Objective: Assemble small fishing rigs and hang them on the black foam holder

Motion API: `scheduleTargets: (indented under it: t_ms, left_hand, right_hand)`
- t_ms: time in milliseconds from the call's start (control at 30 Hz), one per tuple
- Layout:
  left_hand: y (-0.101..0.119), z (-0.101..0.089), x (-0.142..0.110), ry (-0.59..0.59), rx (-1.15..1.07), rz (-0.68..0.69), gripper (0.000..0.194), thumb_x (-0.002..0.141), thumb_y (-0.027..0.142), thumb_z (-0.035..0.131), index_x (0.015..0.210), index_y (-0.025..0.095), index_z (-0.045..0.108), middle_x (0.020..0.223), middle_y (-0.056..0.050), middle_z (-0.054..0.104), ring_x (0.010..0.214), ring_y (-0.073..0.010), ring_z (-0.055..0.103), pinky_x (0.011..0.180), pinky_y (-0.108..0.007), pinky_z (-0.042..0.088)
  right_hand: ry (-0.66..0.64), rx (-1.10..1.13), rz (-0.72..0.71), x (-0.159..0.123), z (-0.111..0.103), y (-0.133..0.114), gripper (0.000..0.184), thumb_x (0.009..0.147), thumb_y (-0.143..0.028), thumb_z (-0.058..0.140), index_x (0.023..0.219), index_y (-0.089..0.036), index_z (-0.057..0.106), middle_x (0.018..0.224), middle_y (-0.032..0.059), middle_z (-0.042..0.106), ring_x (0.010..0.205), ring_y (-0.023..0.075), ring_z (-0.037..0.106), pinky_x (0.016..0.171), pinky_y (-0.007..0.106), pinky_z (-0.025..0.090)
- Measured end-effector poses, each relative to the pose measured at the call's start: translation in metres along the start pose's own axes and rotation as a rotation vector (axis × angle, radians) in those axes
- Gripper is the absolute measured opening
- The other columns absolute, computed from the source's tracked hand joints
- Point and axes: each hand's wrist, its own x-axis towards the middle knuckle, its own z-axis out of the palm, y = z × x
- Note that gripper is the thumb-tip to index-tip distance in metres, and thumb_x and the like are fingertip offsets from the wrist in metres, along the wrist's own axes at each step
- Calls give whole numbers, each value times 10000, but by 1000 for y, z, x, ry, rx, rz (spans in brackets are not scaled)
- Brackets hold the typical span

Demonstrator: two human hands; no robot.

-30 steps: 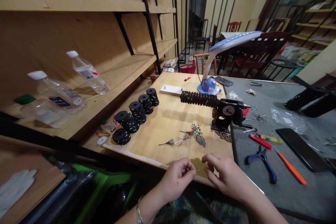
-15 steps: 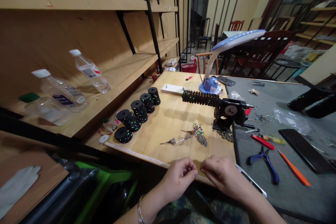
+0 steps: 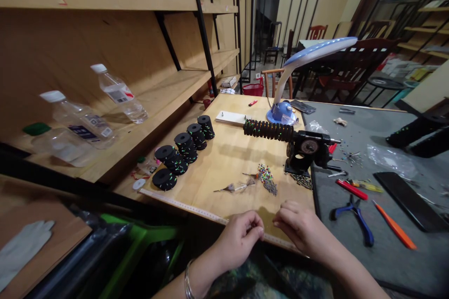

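Observation:
My left hand [image 3: 242, 236] is at the table's front edge, thumb and fingers pinched together. What it holds, if anything, is too small to make out. To its right, my right hand [image 3: 298, 224] has its fingertips closed too, with a gap between the hands; its contents are hidden. Beyond them lies a heap of small coloured beads [image 3: 264, 173] with grey metal bits [image 3: 269, 187]. Left of the heap are fine feathery strands with dark tips [image 3: 229, 188]. Behind stands a black hand-cranked winder [image 3: 305, 149], with a row of black foam discs [image 3: 268, 131] on its shaft.
Several black foam spools [image 3: 164, 180] line the table's left side. A blue desk lamp [image 3: 280, 112] stands at the back. On the grey mat lie blue-handled pliers [image 3: 354, 217], an orange tool [image 3: 394, 226] and a black phone-like slab [image 3: 409, 201]. Bottles [image 3: 84, 126] sit on the left shelf.
My right hand has shifted slightly right and up, widening the gap to the left hand. The silver tool beside it is now covered by my right arm. My left hand stays put.

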Motion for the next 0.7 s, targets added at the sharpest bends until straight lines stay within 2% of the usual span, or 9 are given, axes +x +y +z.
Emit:
scheduleTargets:
  t_ms: [100,300,533,700]
  left_hand:
    - [-3,0,1,11,11,16,85,816,182,521,739,169,553,642,13,571,586,-120,489,539,-213,339]
    - [-3,1,0,-49,-31,-19,101,848,204,461,750,191,484,590,40,544,454,-93,453,469,-201,333]
    - [-4,0,0,-68,-50,-10,108,858,207,451,752,194,471,648,26,562,483,-91,456,478,-197,333]
    - [-2,1,0,-16,-32,44,62,855,212,502,817,176,536,675,31,494,627,-119,453,574,-215,343]
  right_hand:
    - [10,17,5,0,-1,1,353,996,-306,331,778,-180,579,727,76,596,695,189,532,611,280,382]
    - [11,14,-1,0,1,3,389,1002,-312,299,775,-173,582,706,74,590,678,188,520,596,282,378]
    - [33,4,18,0,0,3,414,1001,-339,283,776,-181,592,715,76,603,688,188,538,605,282,397]
    - [-11,22,32,-1,-1,1,317,977,-287,353,847,-188,625,741,76,650,691,184,583,611,269,401]
